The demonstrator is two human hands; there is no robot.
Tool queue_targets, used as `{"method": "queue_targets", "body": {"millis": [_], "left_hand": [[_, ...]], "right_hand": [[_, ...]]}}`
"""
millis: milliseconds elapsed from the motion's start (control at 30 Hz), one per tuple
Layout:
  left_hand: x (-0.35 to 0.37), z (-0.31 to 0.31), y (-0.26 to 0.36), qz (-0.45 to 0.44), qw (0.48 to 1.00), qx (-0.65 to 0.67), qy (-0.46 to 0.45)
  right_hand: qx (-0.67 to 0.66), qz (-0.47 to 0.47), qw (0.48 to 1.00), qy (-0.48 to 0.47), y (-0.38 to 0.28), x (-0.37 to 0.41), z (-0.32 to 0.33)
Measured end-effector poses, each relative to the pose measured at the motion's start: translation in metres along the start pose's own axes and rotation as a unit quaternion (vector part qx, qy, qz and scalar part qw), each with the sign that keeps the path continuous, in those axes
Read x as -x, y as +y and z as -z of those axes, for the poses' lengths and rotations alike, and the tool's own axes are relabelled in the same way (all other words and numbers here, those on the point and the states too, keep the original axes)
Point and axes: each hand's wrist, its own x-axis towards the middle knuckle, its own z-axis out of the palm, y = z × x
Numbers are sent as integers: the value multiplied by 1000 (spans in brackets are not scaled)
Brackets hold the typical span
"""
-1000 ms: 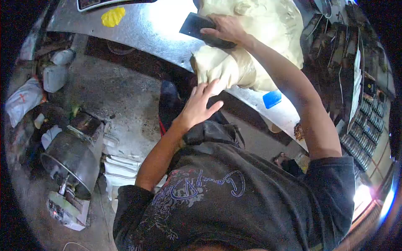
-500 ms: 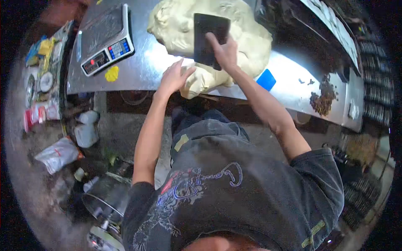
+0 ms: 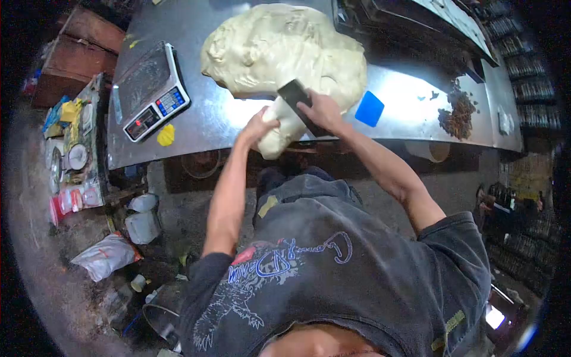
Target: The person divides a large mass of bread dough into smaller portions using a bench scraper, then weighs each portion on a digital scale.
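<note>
A large mass of pale dough (image 3: 279,50) lies on the metal table (image 3: 202,128). One narrower part of it reaches toward the table's front edge. My left hand (image 3: 260,128) is closed on the left side of that part. My right hand (image 3: 323,112) grips a dark flat scraper (image 3: 299,106), held tilted with its lower edge at the dough, just right of my left hand. What the scraper's lower edge touches is partly hidden.
A digital scale (image 3: 157,89) stands on the left, with a yellow piece (image 3: 166,135) beside it. Right of the dough lies a blue square scraper (image 3: 369,109). Brown crumbs (image 3: 458,113) are farther right, below a dark tray (image 3: 416,30).
The dark scraper has come down and toward me, turning from broad side to a steeper tilt at the dough. My left hand has closed on the dough. The whole view has shifted.
</note>
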Motion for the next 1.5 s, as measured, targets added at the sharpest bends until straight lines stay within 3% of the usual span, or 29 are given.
{"method": "queue_targets", "body": {"millis": [100, 167, 200, 267, 400, 433, 500, 567, 633, 700, 767, 900, 1033, 1133, 1167, 1267, 1333, 1367, 1467, 1500], "left_hand": [[68, -14, 19, 23, 996, 64, 63], [84, -35, -3, -8, 986, 95, 139], [94, -34, -1, -12, 987, 89, 131], [107, -32, -4, -37, 984, 76, 157], [132, 17, 33, -5, 951, 195, 238], [131, 37, 22, -27, 944, 200, 261], [148, 86, 58, -29, 918, 286, 274], [152, 139, 68, -55, 908, 278, 308], [139, 202, 64, -136, 900, 134, 391], [129, 258, 84, -198, 852, -20, 485], [98, 317, 75, -247, 828, -59, 500], [60, 378, 84, -184, 879, 114, 426], [39, 374, 79, -247, 892, 139, 353], [15, 341, 86, -308, 883, 106, 338], [19, 326, 93, -279, 896, 163, 303], [16, 268, 78, -260, 913, 170, 264], [39, 226, 75, -198, 949, 130, 206], [52, 208, 68, -189, 964, 98, 161], [78, 160, 41, -161, 983, 59, 61], [88, 148, 38, -136, 987, 63, 52]], "right_hand": [[78, 21, 994, -68, -27, -5, -28], [99, 41, 991, -75, -17, -12, -70], [112, 55, 989, -75, -18, -21, -80], [64, 75, 992, -77, -15, -34, -89], [25, 42, 996, -76, -13, -44, -89], [28, 21, 996, -80, -11, -47, -93], [20, 9, 995, -93, -18, -46, -88], [25, 9, 995, -100, -21, -49, -84], [-16, 19, 996, -81, -18, -53, -88], [-40, 5, 997, -67, -18, -50, -94], [-39, -23, 997, -57, -23, -53, -95], [-54, -61, 996, -32, -31, -58, -99], [-110, -102, 988, -41, -32, -60, -104], [-116, -102, 988, -31, -29, -59, -107], [-123, -100, 987, -27, -30, -60, -108], [-150, -98, 984, -26, -28, -60, -110], [-132, -134, 981, -41, -25, -61, -111], [-155, -93, 983, -25, -33, -60, -106], [-79, -111, 989, -62, -35, -61, -98], [-58, -74, 995, -16, -23, -61, -110]]}}
